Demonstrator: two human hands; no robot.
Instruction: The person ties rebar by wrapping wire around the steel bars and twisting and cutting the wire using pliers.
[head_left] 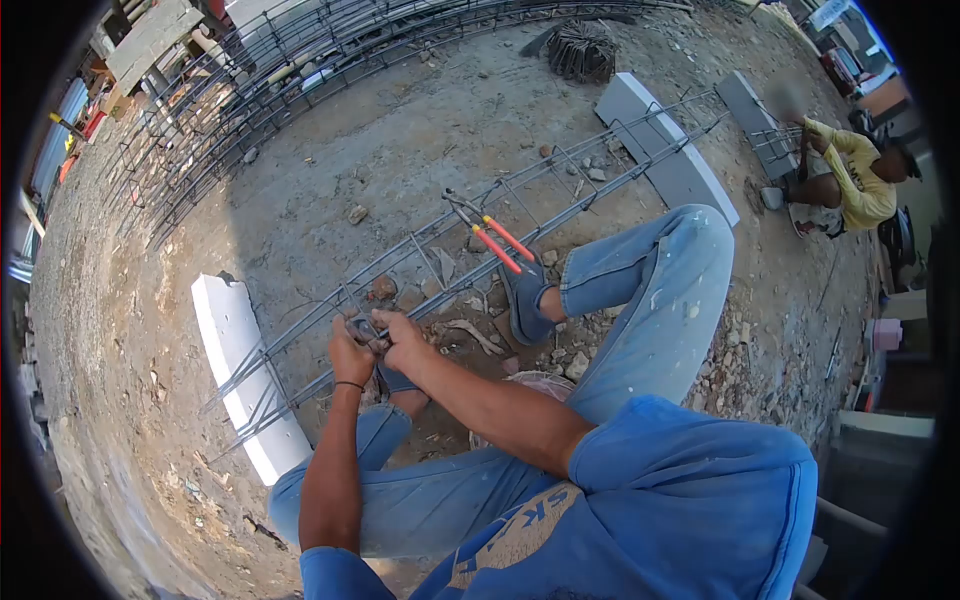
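Dirt yard (330,190), rebar cage (480,265) across white blocks (240,365), both hands (375,340) at its bars.

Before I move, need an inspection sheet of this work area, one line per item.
Surface: bare dirt ground, uneven, stony; part sunlit, part shaded.
Job's things: rebar cage laid across a white block and a grey-white block; red-handled pliers resting on it.
Clutter: loose stones near the feet; coiled bundle beyond the cage.
Grippers: bare left hand and right hand, together at the cage's near-left part; finger detail too small to tell.
Cables: nothing seen.
Surroundings: more rebar cages at upper left; another person seated at far right, beside another block.
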